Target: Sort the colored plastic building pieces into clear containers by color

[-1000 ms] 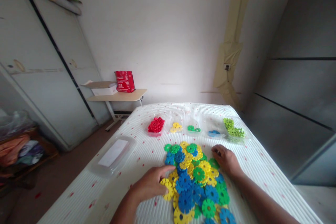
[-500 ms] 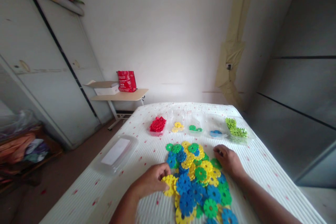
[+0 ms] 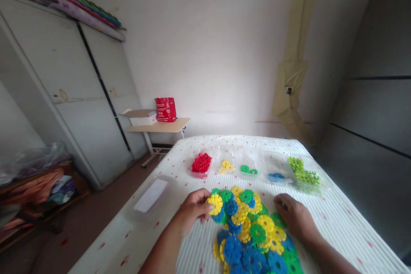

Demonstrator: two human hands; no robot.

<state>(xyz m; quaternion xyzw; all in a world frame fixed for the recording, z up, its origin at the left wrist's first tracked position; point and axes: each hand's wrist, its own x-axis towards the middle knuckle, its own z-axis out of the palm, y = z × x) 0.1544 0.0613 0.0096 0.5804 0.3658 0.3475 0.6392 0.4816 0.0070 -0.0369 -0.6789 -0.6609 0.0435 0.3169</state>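
Between the thumb and fingers of my left hand (image 3: 196, 206) is a yellow snowflake disc (image 3: 214, 204), a flat plastic piece with a notched rim. It is at the left edge of a loose pile of blue, green and yellow snowflake discs (image 3: 252, 259). My right hand (image 3: 296, 217) rests at the pile's right side, beside a green disc (image 3: 278, 220). Its fingers curl inward, and whatever they hold, if anything, is hidden.
Clear tubs stand in a row behind the pile, holding red pieces (image 3: 201, 163), yellow discs (image 3: 226, 165), green discs (image 3: 245, 168), blue discs (image 3: 276, 176) and lime-green pieces (image 3: 303, 173). A clear lid (image 3: 171, 188) with a white label lies at left.
My left hand has picked the yellow disc off the pile's left side and carried it forward. My right hand stays curled beside the pile. The camera view has shifted slightly.
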